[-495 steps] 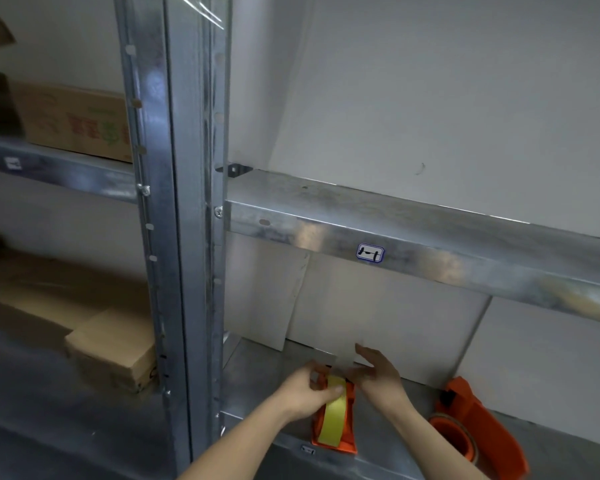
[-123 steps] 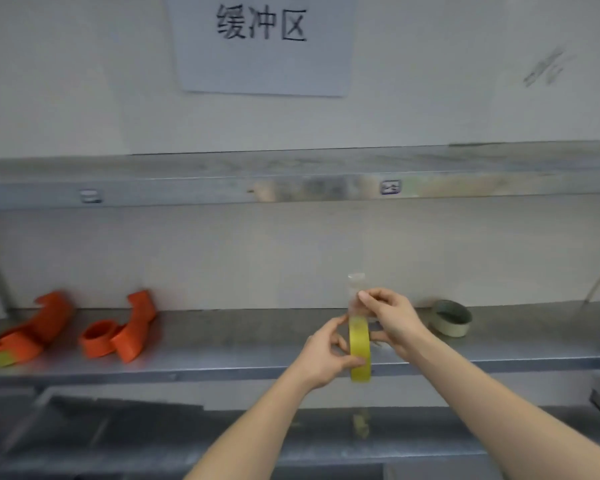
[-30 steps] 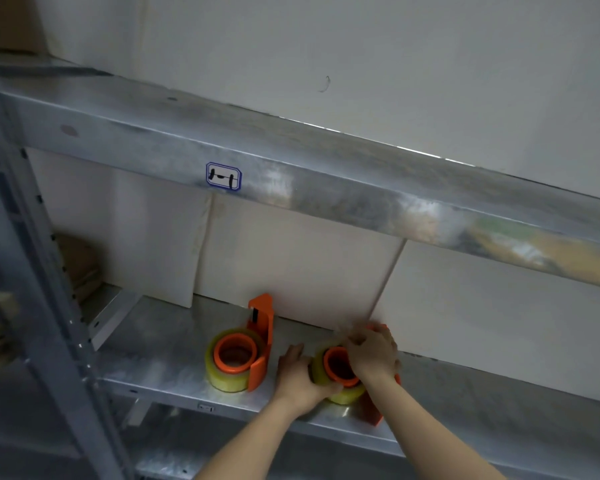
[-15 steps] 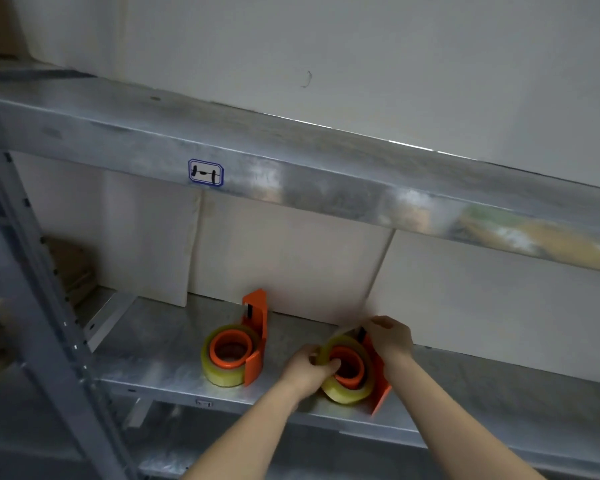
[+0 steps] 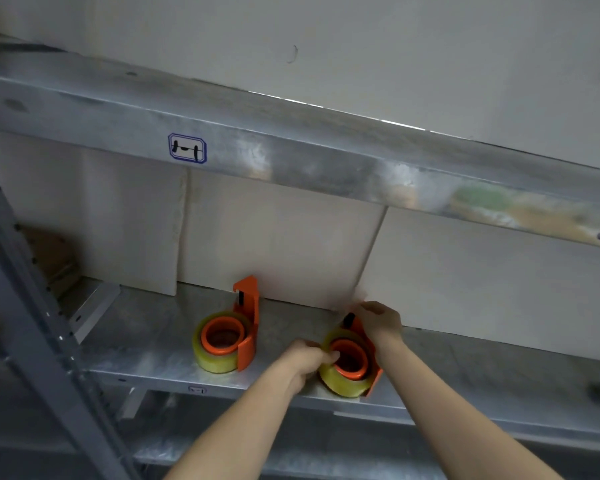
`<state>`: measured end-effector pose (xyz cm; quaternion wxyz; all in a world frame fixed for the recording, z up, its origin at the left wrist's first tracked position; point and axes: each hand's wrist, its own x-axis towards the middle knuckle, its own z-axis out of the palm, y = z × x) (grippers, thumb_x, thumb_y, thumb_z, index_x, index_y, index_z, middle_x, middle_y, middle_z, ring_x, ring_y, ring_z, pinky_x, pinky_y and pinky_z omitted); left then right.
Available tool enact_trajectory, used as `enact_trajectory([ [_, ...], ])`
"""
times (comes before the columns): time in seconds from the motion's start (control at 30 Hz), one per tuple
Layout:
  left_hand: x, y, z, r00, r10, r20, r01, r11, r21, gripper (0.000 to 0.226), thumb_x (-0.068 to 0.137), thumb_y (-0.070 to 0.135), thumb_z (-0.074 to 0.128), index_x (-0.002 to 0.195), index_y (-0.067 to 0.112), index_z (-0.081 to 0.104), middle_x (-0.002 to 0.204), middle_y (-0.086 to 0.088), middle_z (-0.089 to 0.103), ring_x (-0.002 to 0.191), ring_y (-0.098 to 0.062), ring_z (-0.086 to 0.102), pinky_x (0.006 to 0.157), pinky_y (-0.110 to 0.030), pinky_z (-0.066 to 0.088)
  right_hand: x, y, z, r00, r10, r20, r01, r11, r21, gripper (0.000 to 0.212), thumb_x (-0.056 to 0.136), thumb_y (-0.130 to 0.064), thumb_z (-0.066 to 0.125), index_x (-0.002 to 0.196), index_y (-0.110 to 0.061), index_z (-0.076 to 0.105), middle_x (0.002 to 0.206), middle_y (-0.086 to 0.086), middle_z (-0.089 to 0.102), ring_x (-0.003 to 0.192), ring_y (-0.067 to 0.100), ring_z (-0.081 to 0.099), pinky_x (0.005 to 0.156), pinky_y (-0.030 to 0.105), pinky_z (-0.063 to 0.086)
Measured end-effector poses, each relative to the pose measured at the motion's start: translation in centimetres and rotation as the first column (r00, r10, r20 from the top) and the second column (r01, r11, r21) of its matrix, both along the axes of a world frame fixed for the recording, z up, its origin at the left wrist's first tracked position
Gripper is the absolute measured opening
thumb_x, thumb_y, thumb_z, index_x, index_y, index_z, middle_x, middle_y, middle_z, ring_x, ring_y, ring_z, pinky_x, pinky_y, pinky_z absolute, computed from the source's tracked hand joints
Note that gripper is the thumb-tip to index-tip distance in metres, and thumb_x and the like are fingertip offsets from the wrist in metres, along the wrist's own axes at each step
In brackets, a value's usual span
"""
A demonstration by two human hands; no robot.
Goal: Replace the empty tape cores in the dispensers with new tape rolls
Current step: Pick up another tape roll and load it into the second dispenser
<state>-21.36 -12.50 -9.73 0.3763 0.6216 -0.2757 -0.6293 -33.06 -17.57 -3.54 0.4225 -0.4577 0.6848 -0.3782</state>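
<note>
Two orange tape dispensers stand on the metal shelf (image 5: 146, 344), each with a yellowish clear tape roll on its orange hub. The left dispenser (image 5: 246, 306) stands alone with its roll (image 5: 215, 362). My left hand (image 5: 305, 360) grips the left side of the right roll (image 5: 343, 381), with the thumb at the hub. My right hand (image 5: 381, 323) pinches the upper end of the right dispenser (image 5: 373, 351), where the loose tape end seems to run; the fingers hide that part.
A second metal shelf (image 5: 291, 147) with a blue-framed label hangs above. White boards line the back wall. A grey upright post (image 5: 32, 306) rises at the left, with cardboard (image 5: 49, 251) behind it. A lower shelf lies beneath.
My right hand has moved up from the roll to the top end of the right dispenser. The left hand stays on the roll. The view has shifted slightly.
</note>
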Motion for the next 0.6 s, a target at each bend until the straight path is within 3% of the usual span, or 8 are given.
enact_trajectory([
  [0.17,-1.1,0.0,0.1,0.965,-0.097,0.243,0.092,0.995,0.029,0.063,0.079,0.018,0.075,0.134,0.006,0.048,0.132,-0.013,0.059,0.121,-0.027,0.056,0.103,-0.034,0.047,-0.3,-0.1,-0.2,1.0,-0.01,-0.009,0.01,1.0,0.01,0.03,0.082,-0.031,0.068,0.106,-0.012,0.069,0.103,0.007,0.065,0.087,0.023,0.056,0.073,0.031,0.045],
  [0.43,-1.3,0.2,1.4,1.0,-0.019,0.023,0.018,0.998,0.06,0.046,0.081,-0.004,0.068,0.122,0.006,0.05,0.122,-0.016,0.061,0.116,-0.031,0.058,0.093,-0.035,0.054,-1.0,-0.1,0.1,0.996,-0.026,0.081,0.023,0.999,0.032,0.024,0.082,-0.025,0.069,0.102,-0.011,0.069,0.101,0.01,0.066,0.083,0.023,0.057,0.072,0.033,0.048],
  [0.53,-1.2,0.5,2.4,0.994,0.003,-0.108,0.005,0.997,0.077,0.026,0.08,-0.012,0.065,0.093,0.007,0.054,0.092,-0.011,0.064,0.11,-0.03,0.061,0.092,-0.033,0.052,-1.7,-0.3,-0.1,0.992,-0.035,0.122,0.031,0.999,0.036,0.021,0.081,-0.023,0.07,0.097,-0.01,0.07,0.104,0.013,0.067,0.092,0.029,0.06,0.077,0.035,0.051],
  [0.6,-1.3,0.6,2.7,0.985,0.011,-0.173,0.003,0.997,0.082,0.026,0.08,-0.013,0.065,0.079,0.009,0.052,0.081,-0.007,0.061,0.099,-0.025,0.059,0.091,-0.03,0.049,-2.3,-0.3,-0.1,0.993,-0.036,0.108,0.033,0.999,0.03,0.022,0.081,-0.024,0.07,0.098,-0.01,0.07,0.105,0.012,0.067,0.098,0.031,0.059,0.082,0.037,0.051],
])
